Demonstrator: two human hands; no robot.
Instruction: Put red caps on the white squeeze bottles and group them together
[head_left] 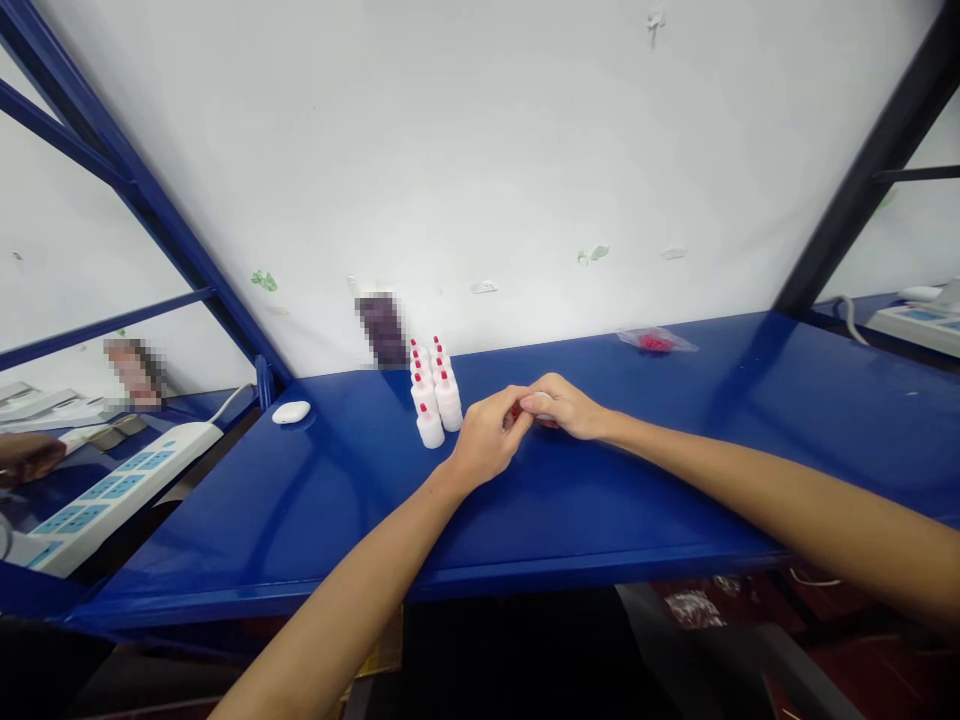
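My right hand (570, 408) is closed around a small white bottle (545, 399), which its fingers mostly cover. The thumb and fingers of my left hand (486, 437) meet it and pinch a small red cap (513, 412) at the bottle's end. Whether that cap is fully seated on the bottle is hidden. Just left of my hands, white squeeze bottles (430, 428) with pointed red caps stand upright in two rows on the blue table (337, 510).
A clear plastic bag (657, 342) with small red pieces lies at the table's back right. A white oval case (291, 412) sits at the back left, and a phone-like blurred object (384, 330) leans on the wall. Beyond the left frame are a power strip (127, 490) and another person's hand (31, 457).
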